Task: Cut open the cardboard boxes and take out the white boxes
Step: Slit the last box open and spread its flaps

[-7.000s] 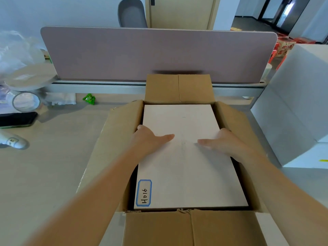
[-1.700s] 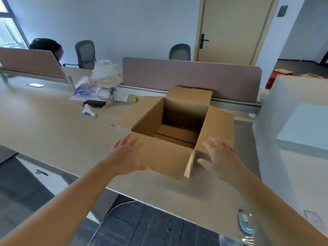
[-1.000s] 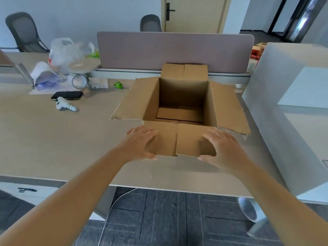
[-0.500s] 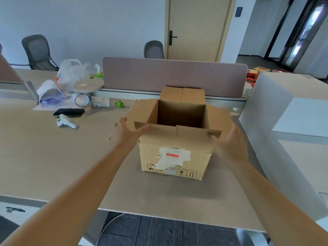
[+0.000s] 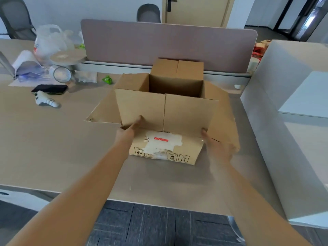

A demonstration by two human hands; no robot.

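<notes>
Head view: the opened cardboard box (image 5: 166, 110) sits at frame centre on the surface (image 5: 53, 148), its near flap folded down toward me. My left hand (image 5: 130, 131) has its grip curled under that flap's lower left corner; my right hand (image 5: 217, 148), blurred, touches the lower right corner, its grip unclear. White boxes (image 5: 292, 107) are stacked at the right edge
</notes>
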